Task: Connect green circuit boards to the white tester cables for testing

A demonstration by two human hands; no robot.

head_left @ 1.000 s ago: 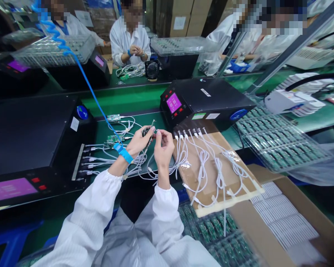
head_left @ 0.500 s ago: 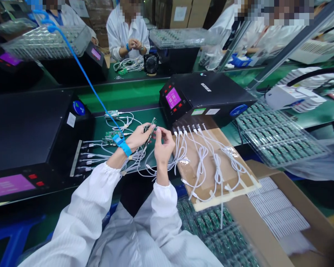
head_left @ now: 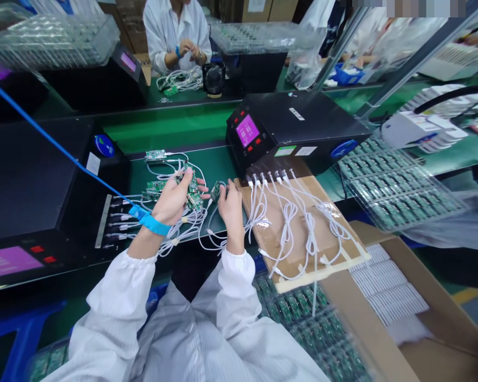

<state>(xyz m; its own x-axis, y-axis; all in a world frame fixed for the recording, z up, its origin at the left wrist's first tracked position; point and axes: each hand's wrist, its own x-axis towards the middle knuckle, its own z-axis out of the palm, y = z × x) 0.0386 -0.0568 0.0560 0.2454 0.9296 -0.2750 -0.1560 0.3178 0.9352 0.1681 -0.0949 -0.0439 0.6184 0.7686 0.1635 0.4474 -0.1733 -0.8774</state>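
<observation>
— What's in the left hand [head_left: 174,195]?
— A flat green circuit board [head_left: 191,191], fingers curled around it, above tangled white cables [head_left: 183,233] on the green mat [head_left: 213,164].
— And the right hand [head_left: 229,204]?
— Fingertips pinch a small green board [head_left: 215,190], just beside the cardboard sheet [head_left: 302,233] and glossy black tester box [head_left: 295,130].

Busy assembly line all around you.
Ahead runs a green conveyor belt [head_left: 171,127] under bright, even light, black tester boxes [head_left: 298,124] on both sides, cardboard boxes [head_left: 258,10] stacked at the back, and a slanted metal post [head_left: 414,58] crossing your right.
</observation>
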